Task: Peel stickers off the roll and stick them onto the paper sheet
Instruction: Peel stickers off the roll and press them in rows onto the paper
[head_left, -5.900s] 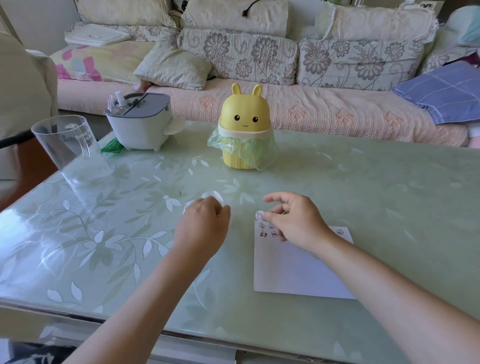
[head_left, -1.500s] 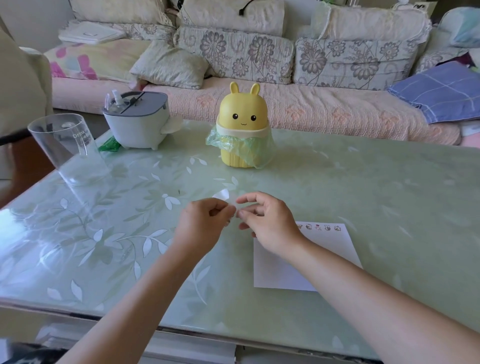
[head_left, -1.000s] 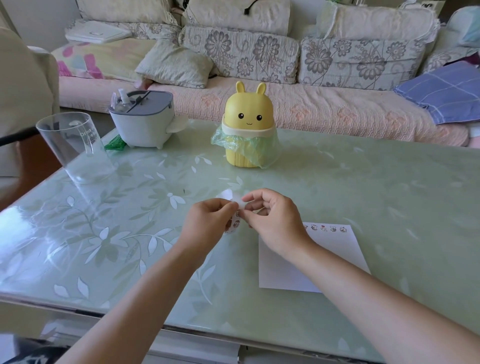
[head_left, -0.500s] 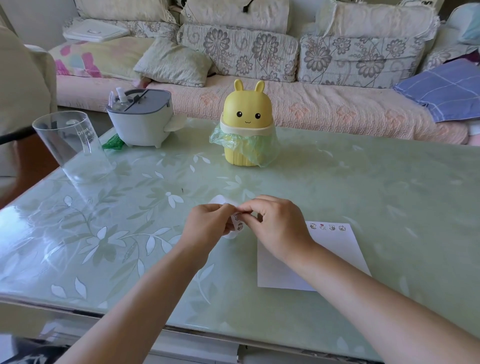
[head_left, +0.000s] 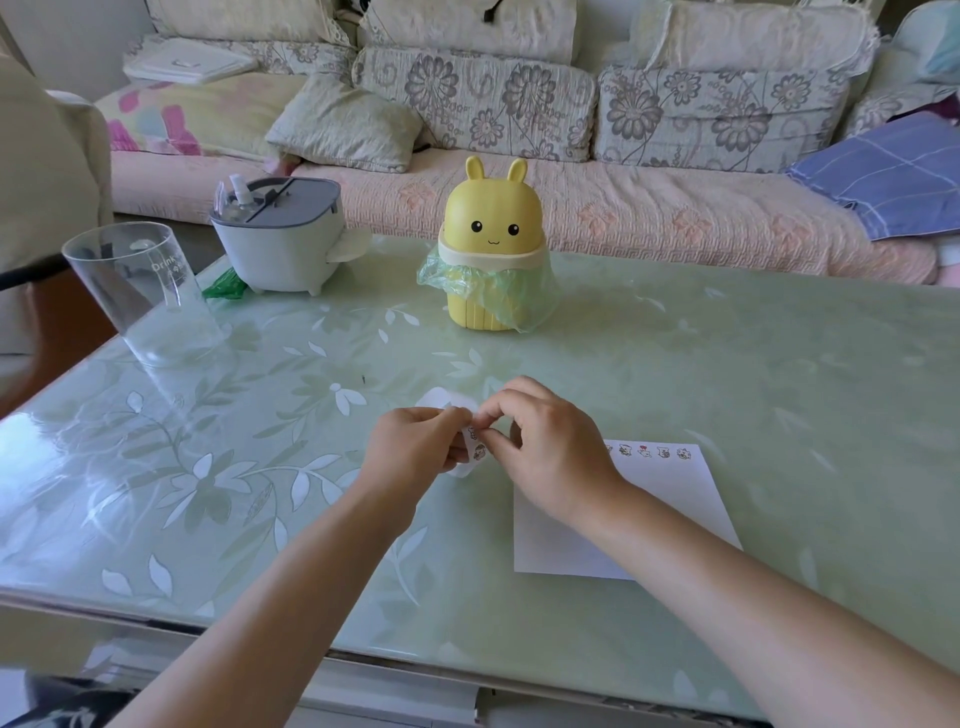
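Hands met at the middle of the head view: your left hand (head_left: 413, 449) pinched the sticker roll (head_left: 475, 451), and your right hand (head_left: 548, 452), at its 3 o'clock, pinched the strip's edge between thumb and forefinger. The paper sheet (head_left: 670, 504) lay flat on the table (head_left: 779, 389) at 4 o'clock from your hands, with a row of stickers (head_left: 644, 451) along its far edge. The rabbit bin (head_left: 491, 249) stood at 12 o'clock.

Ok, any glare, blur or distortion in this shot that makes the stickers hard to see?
Head view: daylight glares off the glass table at its near-left corner; head view: the wide lens tilts the clear cup outward; head view: the sticker strip pinched between left hand and right hand looks small and soft, its pictures unreadable.
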